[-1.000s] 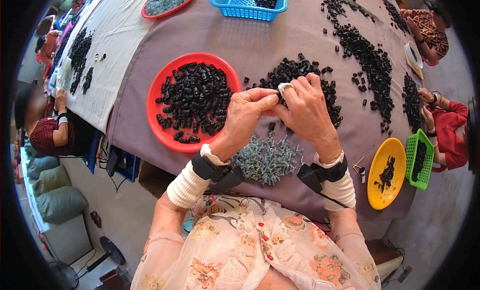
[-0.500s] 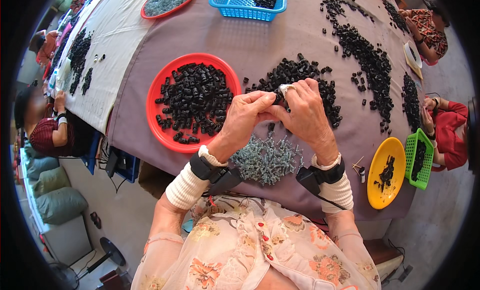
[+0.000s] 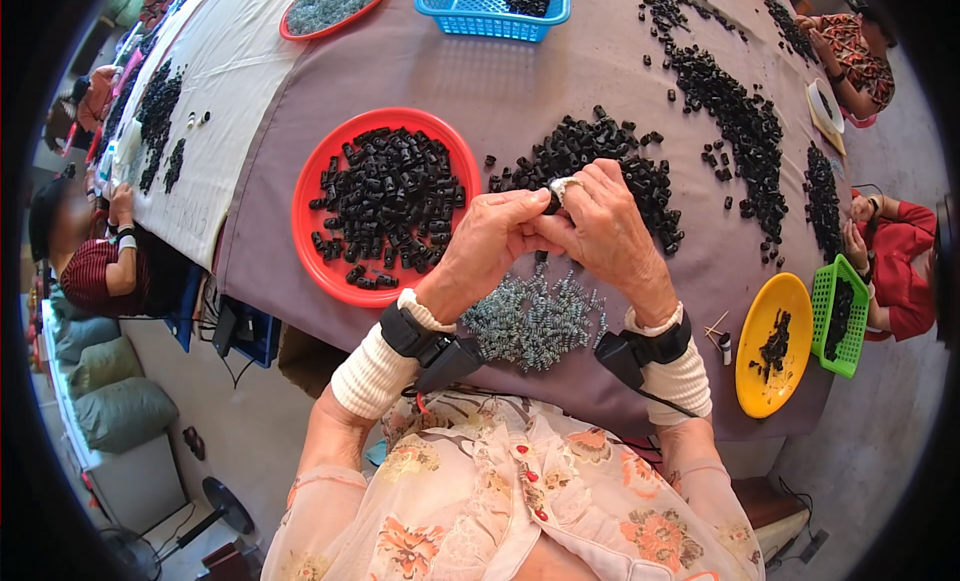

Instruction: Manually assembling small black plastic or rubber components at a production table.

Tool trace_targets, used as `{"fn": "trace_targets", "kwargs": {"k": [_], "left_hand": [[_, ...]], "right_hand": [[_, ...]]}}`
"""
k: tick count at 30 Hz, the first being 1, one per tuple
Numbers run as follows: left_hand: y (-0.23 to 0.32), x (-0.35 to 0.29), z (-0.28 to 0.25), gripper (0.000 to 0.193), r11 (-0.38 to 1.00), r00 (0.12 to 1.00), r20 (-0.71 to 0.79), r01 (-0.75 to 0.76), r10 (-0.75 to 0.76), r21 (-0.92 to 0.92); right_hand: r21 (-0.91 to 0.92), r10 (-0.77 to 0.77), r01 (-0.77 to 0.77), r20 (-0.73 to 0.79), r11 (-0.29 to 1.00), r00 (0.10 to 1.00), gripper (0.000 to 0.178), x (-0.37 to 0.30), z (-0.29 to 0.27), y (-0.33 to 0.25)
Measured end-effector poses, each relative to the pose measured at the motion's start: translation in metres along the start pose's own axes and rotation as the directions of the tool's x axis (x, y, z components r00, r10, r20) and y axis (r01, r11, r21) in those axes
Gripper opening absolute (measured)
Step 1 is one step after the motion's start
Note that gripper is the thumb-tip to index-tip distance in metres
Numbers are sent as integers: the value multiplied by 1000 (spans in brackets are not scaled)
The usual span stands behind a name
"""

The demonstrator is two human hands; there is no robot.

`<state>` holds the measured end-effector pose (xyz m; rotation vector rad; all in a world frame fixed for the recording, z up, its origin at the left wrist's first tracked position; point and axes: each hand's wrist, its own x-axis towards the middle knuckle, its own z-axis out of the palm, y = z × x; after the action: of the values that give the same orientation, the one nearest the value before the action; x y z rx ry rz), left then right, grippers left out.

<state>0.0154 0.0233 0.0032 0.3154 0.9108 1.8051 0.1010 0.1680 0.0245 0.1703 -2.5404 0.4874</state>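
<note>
Above the table my hands meet, closed around a small black plastic part [image 3: 551,203]. My left hand [image 3: 487,239] pinches it between thumb and fingertips. My right hand [image 3: 612,229], with a white wrap on one finger, presses its fingers against the same part; its fingertips are partly hidden. Just beyond them lies a heap of small black plastic parts [image 3: 590,146]. Below my hands sits a pile of small grey metal springs [image 3: 535,326]. To the left, a round red tray [image 3: 312,251] holds many black parts.
A blue basket [image 3: 490,26] and a red dish of springs [image 3: 295,26] stand at the far side. On the right are scattered black parts [image 3: 745,131], a yellow plate [image 3: 790,376] and a green basket [image 3: 850,356]. Other people [image 3: 900,266] sit along both sides.
My right hand has drawn slightly left and its fingers have curled further over the black part, which now shows between my fingertips. My left hand has hardly moved.
</note>
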Motion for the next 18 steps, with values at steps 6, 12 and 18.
{"fn": "trace_targets", "kwargs": {"k": [6, 12, 18], "left_hand": [[1, 0, -6, 26, 997, 997, -47, 60, -58, 45], [1, -9, 5, 29, 968, 998, -60, 47, -33, 246], [5, -15, -7, 27, 987, 975, -213, -37, 70, 154]], "right_hand": [[-7, -15, 15, 5, 1000, 1000, 22, 2, 0, 4], [21, -73, 73, -5, 997, 997, 21, -4, 8, 7], [78, 58, -53, -60, 996, 997, 27, -2, -4, 11]]}}
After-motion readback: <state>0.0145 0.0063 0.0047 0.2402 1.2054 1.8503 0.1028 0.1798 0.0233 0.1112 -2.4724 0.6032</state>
